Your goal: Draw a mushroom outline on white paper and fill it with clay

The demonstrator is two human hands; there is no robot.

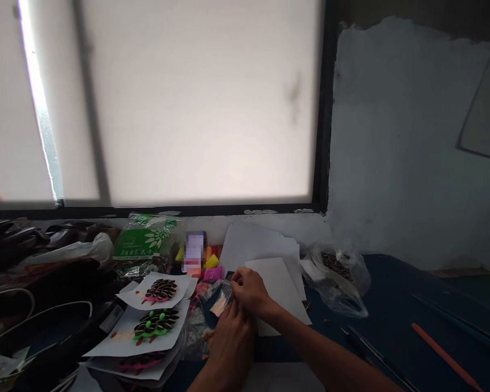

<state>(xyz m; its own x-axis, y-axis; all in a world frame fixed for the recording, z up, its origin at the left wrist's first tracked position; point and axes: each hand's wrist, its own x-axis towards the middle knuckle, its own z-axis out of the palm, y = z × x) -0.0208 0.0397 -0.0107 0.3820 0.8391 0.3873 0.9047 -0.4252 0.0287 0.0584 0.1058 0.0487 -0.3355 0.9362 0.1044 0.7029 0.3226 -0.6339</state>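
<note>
Nearest to us, our left hand (231, 340) rests low at the middle of the desk (396, 321), its back toward us and its fingers curled onto a small clear packet (220, 301) with something pale inside; our right hand (251, 291) reaches in from the near right and pinches the upper end of that same packet between its fingertips, so both hands are grasping it just above the desk's dark blue top. The packet is blurred and partly covered by our fingers, and we cannot tell what it contains. Just left of our hands lie overlapping white paper sheets (147, 340), each carrying a flower-like seed craft (155, 322) of dark striped seeds on green or pink clay. Touching the right hand on its far side is a stack of blank white paper (269, 256). Toward the right edge, a clear plastic bag (338, 277) of dark seeds lies beside the blank paper, and an orange stick (445, 356) and thin dark rods lie near the right front corner. Along the back edge stand bright clay blocks (210, 264) and a green printed bag (147, 237), under a frosted window (196, 98).
</note>
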